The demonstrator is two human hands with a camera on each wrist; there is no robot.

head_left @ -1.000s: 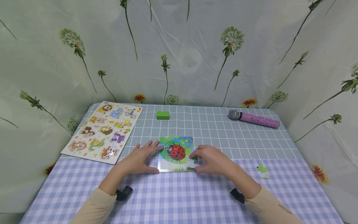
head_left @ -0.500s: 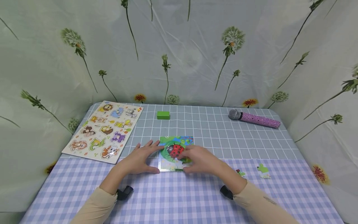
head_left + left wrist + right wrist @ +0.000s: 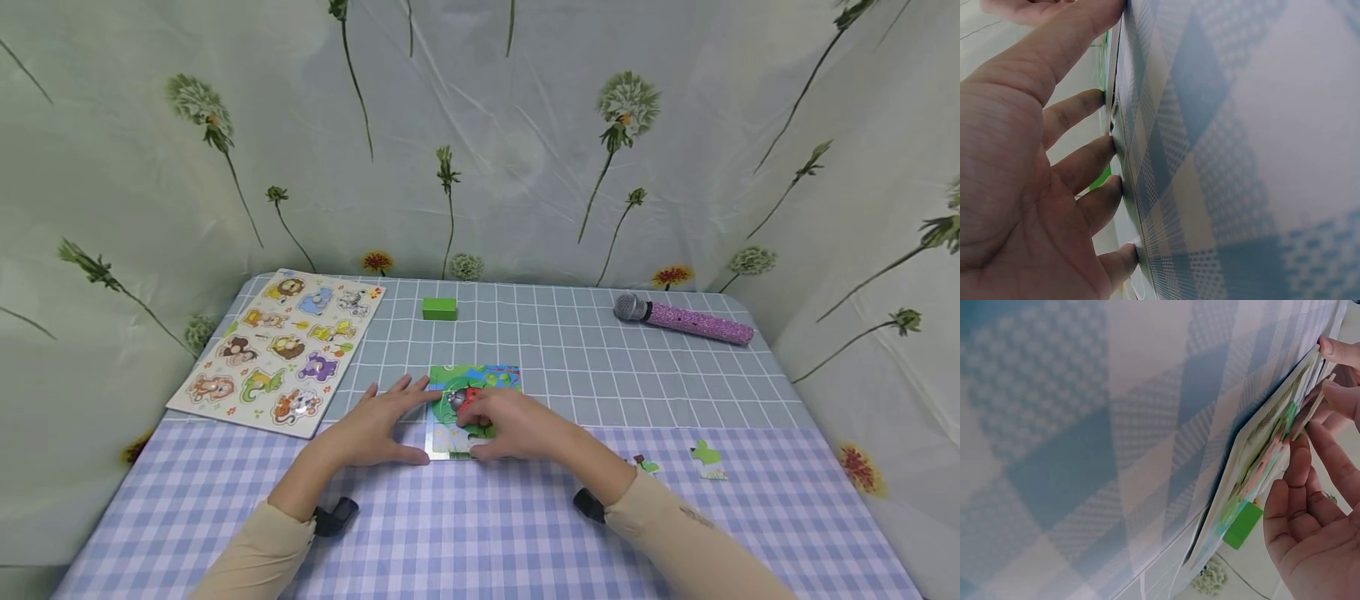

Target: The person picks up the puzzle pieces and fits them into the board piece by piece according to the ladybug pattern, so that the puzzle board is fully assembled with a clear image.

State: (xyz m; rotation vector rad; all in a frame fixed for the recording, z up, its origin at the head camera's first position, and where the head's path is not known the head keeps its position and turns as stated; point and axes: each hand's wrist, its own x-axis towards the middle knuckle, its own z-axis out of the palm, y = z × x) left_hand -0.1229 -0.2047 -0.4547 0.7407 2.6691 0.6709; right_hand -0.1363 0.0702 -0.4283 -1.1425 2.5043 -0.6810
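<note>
A square ladybug jigsaw puzzle (image 3: 491, 377) lies on the table in front of me. My left hand (image 3: 381, 427), fingers spread and fairly straight, rests along its left edge; the left wrist view shows the fingertips (image 3: 1124, 250) down at the cloth. Over the lower middle of the picture, my right hand (image 3: 517, 423) pinches a thin puzzle piece (image 3: 1315, 407) between thumb and fingers, tilted just above the board in the right wrist view. The right hand covers much of the ladybug. Two loose puzzle pieces lie to the right, one (image 3: 645, 465) beside the right forearm, the other (image 3: 707, 460) farther out.
An animal peg-puzzle board (image 3: 279, 354) lies at the left. Behind the jigsaw is a green block (image 3: 439, 309). A microphone with a glittery purple handle (image 3: 684, 320) lies at the back right. A floral curtain (image 3: 517, 150) hangs behind the table.
My right hand has moved left from the puzzle's right edge to over its lower middle, with the piece. A loose piece by the right forearm has come into view. The left hand stays put.
</note>
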